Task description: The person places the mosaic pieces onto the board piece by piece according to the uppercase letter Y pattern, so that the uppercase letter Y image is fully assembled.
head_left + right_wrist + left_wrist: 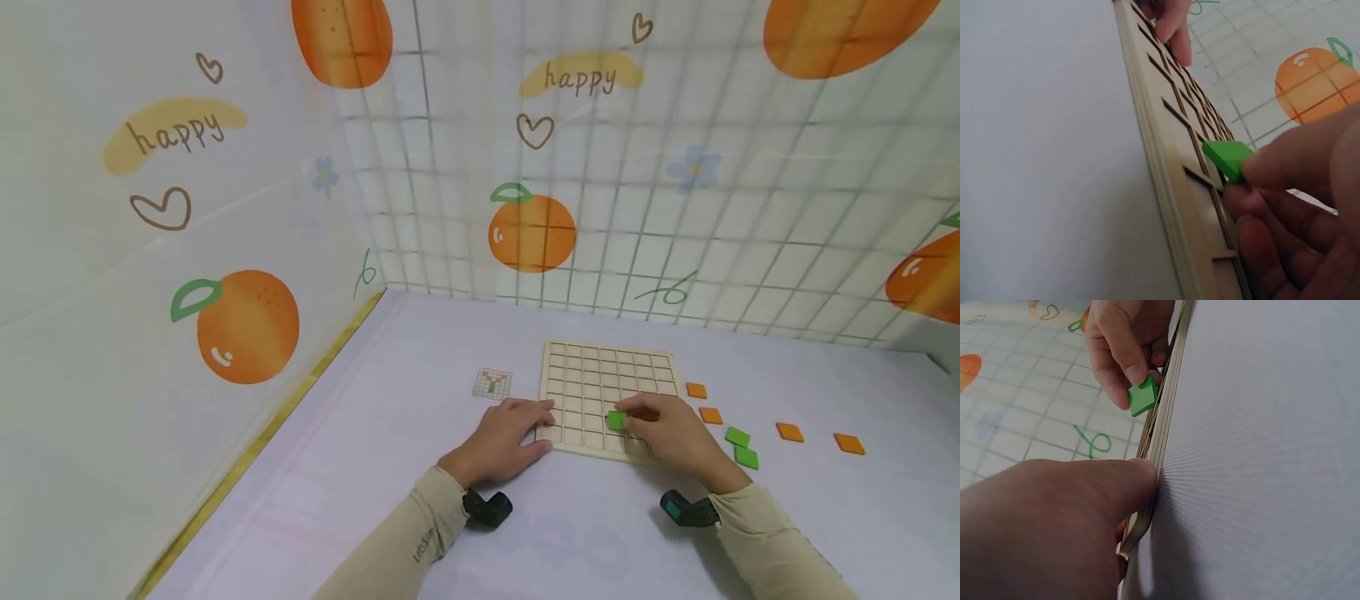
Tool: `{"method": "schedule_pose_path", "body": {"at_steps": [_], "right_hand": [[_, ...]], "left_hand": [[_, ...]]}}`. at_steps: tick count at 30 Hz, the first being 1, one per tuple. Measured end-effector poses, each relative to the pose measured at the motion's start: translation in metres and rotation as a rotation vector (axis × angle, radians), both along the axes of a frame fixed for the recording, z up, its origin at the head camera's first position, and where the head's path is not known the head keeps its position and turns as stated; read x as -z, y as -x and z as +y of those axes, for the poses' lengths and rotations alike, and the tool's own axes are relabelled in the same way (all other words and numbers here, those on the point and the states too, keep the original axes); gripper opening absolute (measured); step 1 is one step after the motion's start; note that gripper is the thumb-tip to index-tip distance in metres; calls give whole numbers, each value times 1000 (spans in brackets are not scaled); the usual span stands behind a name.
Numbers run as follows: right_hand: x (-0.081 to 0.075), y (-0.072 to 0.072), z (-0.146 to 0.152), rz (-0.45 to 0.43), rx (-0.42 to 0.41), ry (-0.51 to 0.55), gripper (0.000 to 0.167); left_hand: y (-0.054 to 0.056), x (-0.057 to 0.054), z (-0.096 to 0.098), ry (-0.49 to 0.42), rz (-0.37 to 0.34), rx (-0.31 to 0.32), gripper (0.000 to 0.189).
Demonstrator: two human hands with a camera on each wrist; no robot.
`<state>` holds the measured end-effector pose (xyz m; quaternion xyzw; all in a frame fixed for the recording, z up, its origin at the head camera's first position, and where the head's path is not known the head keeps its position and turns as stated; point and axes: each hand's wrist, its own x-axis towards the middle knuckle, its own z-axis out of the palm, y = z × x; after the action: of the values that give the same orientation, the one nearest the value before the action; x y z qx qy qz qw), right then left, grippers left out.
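Note:
A pale wooden grid board [581, 379] lies on the table, its cells divided by raised dark-edged strips. My right hand [678, 433] pinches a green square tile [617, 420] between thumb and fingertips over the board's front middle part. In the right wrist view the tile [1229, 157] is tilted above the strips; whether it touches a cell I cannot tell. At the board's left front corner rests my left hand [502, 442]. Its thumb [1138, 475] presses against the front edge in the left wrist view, while its fingers lie along the left edge, partly hidden.
Left of the board lies a small printed pattern card [492, 383]. Two green tiles [738, 437] lie to the board's right, with several orange tiles [790, 432] around them. A wall with a wire grid [465, 167] stands behind, and a printed sheet covers the left side.

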<state>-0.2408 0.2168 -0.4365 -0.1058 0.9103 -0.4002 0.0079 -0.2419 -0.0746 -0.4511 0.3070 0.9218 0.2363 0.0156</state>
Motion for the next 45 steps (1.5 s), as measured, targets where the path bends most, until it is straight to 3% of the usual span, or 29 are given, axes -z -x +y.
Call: {"method": "schedule_pose_path", "body": {"at_steps": [22,45], "right_hand": [[0,1,-1,-7,-37,8,21],[-2,0,-2,-27,-23,-11,20]], "left_hand": [[0,2,1,2,-3,-16,33],[0,3,5,12,13,-11,32]]}}
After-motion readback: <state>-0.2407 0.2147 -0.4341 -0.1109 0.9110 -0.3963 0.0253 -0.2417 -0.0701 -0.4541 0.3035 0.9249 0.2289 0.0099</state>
